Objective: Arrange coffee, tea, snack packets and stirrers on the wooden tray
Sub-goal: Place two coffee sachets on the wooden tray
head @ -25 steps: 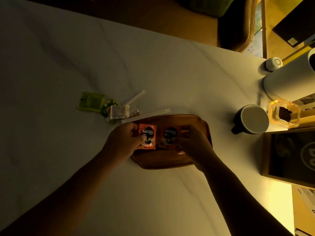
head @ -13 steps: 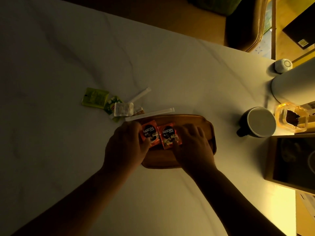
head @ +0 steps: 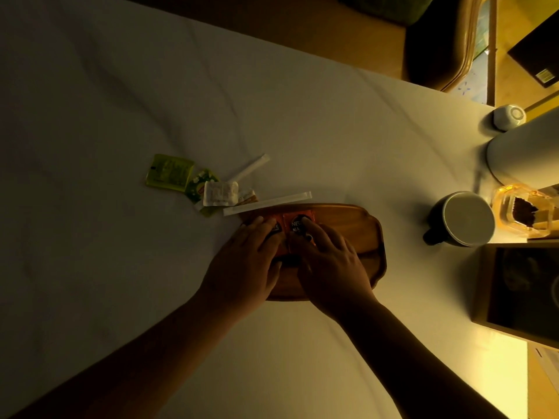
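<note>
The wooden tray [head: 348, 217] lies on the white table. Two orange coffee packets sit side by side at its left end: the left packet [head: 276, 227] and the right packet [head: 298, 220]. My left hand [head: 246, 264] lies flat over the left packet and my right hand [head: 331, 261] presses its fingers on the right one, hiding their lower halves. Off the tray to the left lie a green tea packet [head: 169, 173], a second green packet [head: 202, 185], a white packet [head: 220, 193], a long paper-wrapped stirrer [head: 267, 203] along the tray's far edge, and a shorter one [head: 249, 169].
Right of the tray stands an upturned dark mug [head: 465, 219]. Beyond it are a clear container with dark contents [head: 523, 210], a tall white cylinder [head: 526, 149] and a small white cup [head: 509, 116]. A dark framed box [head: 520, 285] sits at the right edge. A chair [head: 438, 40] stands past the table.
Both hands have lowered the two coffee packets onto the tray's left end, pushed them further from me and now cover them with flat fingers.
</note>
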The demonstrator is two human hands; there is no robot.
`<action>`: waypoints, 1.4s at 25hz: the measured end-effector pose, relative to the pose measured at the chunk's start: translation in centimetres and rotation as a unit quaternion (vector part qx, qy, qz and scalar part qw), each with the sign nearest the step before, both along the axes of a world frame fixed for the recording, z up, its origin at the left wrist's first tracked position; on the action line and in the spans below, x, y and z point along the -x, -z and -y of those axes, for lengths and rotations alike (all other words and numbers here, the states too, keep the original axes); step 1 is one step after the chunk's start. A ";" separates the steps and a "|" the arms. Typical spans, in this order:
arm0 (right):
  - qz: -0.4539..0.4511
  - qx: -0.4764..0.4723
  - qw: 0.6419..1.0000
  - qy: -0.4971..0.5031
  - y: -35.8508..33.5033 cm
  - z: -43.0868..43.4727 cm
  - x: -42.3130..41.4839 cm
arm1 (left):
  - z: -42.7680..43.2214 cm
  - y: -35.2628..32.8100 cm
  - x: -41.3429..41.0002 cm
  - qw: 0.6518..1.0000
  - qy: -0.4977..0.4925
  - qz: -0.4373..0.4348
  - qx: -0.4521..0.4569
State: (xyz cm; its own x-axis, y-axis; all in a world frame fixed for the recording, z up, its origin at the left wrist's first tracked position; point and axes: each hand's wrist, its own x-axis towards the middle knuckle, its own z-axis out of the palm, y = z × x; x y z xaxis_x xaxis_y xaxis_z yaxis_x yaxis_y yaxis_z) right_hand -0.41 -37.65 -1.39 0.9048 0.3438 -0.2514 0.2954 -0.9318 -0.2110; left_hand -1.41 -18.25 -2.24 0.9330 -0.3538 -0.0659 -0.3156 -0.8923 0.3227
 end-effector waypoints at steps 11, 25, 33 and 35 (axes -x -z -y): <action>-0.018 -0.007 1.000 0.007 0.1 0.6 -0.1 | 0.4 0.5 0.6 1.000 -0.012 -0.004 -0.027; -0.018 0.004 1.000 0.006 0.2 0.6 -0.5 | 0.0 0.6 0.0 0.999 -0.001 -0.011 -0.033; -0.023 -0.001 1.000 0.008 -0.4 0.3 -0.7 | 0.0 0.3 0.1 1.000 0.002 -0.007 -0.012; 0.002 -0.024 0.999 0.029 -0.9 -0.1 -0.9 | -0.4 0.0 0.2 0.999 0.008 0.028 0.022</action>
State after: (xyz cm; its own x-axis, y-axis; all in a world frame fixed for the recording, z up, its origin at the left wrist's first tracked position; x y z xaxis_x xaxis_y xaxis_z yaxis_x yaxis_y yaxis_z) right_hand 0.47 -37.53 -0.48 0.9246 0.3026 -0.2316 0.2428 -0.9363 -0.2538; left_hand -1.60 -17.88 -2.24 0.9291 -0.3699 0.0012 -0.3479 -0.8726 0.3430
